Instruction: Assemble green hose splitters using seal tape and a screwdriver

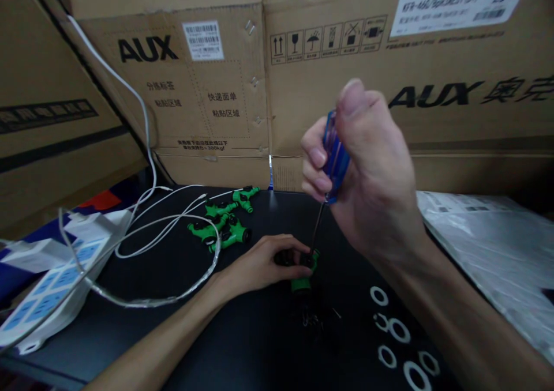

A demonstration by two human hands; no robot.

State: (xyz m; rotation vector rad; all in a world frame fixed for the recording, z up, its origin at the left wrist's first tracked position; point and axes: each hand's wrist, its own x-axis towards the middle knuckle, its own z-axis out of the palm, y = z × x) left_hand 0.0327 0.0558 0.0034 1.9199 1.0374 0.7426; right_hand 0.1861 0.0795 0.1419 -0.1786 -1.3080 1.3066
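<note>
Right hand clasps a screwdriver above green fitting in left hand.

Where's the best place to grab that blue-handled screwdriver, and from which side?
Probably by its thick blue handle, from the right, as the right hand holds it. The screwdriver stands steeply, its top leaning slightly right, so the handle is raised. Its thin shaft offers less to grip and runs down to the green fitting, where the left hand already takes up the left side.
</note>
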